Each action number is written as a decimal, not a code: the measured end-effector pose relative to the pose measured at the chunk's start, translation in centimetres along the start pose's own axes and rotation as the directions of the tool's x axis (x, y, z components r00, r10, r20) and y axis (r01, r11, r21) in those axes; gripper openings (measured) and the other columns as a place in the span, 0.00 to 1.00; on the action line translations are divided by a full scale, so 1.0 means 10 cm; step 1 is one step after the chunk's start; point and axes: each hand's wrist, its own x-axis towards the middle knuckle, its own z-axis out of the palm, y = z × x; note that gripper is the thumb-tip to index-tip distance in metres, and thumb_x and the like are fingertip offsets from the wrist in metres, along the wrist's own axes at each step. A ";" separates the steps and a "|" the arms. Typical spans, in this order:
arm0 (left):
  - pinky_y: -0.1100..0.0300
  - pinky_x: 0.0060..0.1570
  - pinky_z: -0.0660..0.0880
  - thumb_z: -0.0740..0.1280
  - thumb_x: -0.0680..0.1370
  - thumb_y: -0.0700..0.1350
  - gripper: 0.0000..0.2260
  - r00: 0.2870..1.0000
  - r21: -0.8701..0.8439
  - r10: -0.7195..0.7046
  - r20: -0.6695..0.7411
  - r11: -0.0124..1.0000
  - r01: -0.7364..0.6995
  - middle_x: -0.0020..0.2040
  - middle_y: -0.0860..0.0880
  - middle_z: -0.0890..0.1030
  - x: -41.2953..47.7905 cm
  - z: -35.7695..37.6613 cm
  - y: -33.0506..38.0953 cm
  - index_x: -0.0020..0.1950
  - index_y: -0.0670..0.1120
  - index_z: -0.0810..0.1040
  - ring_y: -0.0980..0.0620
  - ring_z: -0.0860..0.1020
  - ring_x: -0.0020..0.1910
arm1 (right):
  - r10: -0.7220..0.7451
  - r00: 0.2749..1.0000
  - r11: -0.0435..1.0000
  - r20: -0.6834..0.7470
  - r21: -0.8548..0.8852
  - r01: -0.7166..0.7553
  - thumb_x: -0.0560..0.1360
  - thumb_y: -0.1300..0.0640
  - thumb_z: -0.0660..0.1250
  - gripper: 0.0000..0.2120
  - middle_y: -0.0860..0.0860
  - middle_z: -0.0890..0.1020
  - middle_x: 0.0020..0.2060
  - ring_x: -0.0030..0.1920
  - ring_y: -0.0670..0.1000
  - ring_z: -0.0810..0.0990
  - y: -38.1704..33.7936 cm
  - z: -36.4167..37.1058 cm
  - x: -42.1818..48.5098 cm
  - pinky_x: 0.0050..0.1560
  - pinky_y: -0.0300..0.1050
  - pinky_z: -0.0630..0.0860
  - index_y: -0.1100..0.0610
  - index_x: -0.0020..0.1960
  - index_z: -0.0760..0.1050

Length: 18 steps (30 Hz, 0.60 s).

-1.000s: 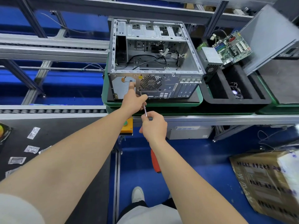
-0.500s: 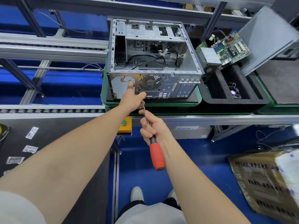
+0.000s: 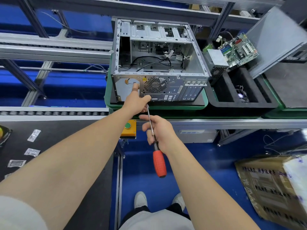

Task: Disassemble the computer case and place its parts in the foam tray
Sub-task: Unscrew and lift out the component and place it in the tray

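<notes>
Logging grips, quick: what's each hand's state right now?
Left hand: index finger on the case rear; grip on the screwdriver tip cannot be told.
Right hand: holding the screwdriver by its shaft.

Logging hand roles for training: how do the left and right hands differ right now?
The left hand is up at the case, index finger straight on its rear panel; the right hand sits nearer the person, off the case. The right grips the screwdriver by its shaft; whether the left touches its tip is unclear. Both are bare.
</notes>
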 end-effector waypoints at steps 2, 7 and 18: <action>0.45 0.46 0.85 0.65 0.79 0.50 0.25 1.000 -0.017 -0.003 0.007 1.000 0.003 0.42 0.43 0.86 0.02 0.00 -0.02 0.72 0.56 0.57 0.44 0.86 0.36 | -0.007 0.990 0.945 0.141 0.324 -0.039 0.86 0.57 0.55 0.16 0.51 0.77 0.33 0.20 0.46 0.64 0.03 -0.03 -0.02 0.22 0.41 0.64 0.61 0.66 0.77; 0.44 0.49 0.84 0.64 0.80 0.50 0.22 1.000 -0.035 -0.003 0.003 0.999 0.003 0.42 0.43 0.86 0.02 0.01 -0.01 0.70 0.57 0.59 0.43 0.86 0.40 | -0.031 0.966 0.810 0.256 0.573 -0.125 0.87 0.58 0.58 0.11 0.52 0.79 0.36 0.19 0.42 0.66 0.07 -0.02 -0.03 0.17 0.35 0.63 0.62 0.62 0.77; 0.53 0.40 0.85 0.64 0.81 0.45 0.21 1.000 -0.113 -0.002 0.009 0.994 0.003 0.41 0.43 0.86 -0.04 0.02 0.04 0.69 0.58 0.58 0.43 0.86 0.39 | -0.157 0.963 0.944 -0.219 -0.320 0.081 0.87 0.56 0.60 0.09 0.52 0.87 0.36 0.20 0.49 0.66 0.08 0.05 0.01 0.23 0.42 0.67 0.51 0.58 0.79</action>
